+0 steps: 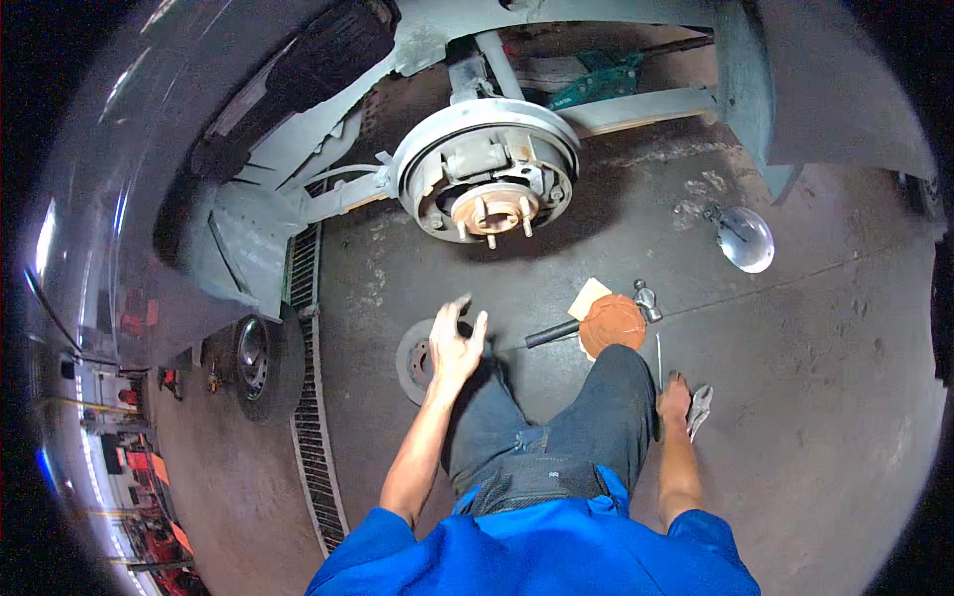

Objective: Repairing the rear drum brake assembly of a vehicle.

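Note:
In front of me is a bare wheel hub (494, 211) with studs pointing out and brake parts behind it, inside a round backing plate (422, 164). My left hand (457, 350) is raised over my left knee with spread fingers, holding nothing. Beneath it, partly hidden, a grey brake drum (410, 360) lies on the floor. Low beside my right knee, my right hand (675, 397) has its fingers curled at the lower end of a thin metal rod (659, 356); any handle is hidden. A grey metallic tool (701, 405) touches the floor just right of that hand.
By my right knee, a round orange-brown piece (612, 326) covers part of a ball-peen hammer (646, 300), with a beige square (589, 298) beside it. A lit lamp (745, 239) lies farther right. A floor grate (311, 427) and a wheel (260, 363) are left; a green jack (599, 79) stands behind the hub.

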Tool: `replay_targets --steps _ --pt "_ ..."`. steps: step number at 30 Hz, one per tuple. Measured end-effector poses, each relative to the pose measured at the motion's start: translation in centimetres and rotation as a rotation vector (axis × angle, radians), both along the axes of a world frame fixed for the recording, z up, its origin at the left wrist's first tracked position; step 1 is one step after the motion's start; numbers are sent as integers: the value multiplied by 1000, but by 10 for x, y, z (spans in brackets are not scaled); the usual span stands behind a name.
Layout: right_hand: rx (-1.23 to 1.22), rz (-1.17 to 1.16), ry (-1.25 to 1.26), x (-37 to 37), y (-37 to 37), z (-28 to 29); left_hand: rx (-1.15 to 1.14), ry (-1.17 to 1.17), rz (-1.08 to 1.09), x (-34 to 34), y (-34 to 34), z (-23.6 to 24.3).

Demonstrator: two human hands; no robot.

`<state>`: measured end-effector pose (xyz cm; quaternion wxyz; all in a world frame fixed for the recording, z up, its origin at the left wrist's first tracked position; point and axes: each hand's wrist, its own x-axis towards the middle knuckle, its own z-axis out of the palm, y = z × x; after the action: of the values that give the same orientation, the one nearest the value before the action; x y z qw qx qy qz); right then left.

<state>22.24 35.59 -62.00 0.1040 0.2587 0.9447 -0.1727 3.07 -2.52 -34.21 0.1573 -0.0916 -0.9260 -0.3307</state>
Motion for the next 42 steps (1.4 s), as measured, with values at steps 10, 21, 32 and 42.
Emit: replay_targets --steps 10,21,32,42 --pt "-181 -158 280 29 7 -21 214 401 121 -104 81 89" --pt "-888 -424 113 38 5 184 -174 483 16 -129 84 77" --pt "-490 -227 611 -3 -97 390 -45 304 -37 -132 79 74" --pt "-401 393 1306 -109 -150 431 188 443 -33 -138 84 64"
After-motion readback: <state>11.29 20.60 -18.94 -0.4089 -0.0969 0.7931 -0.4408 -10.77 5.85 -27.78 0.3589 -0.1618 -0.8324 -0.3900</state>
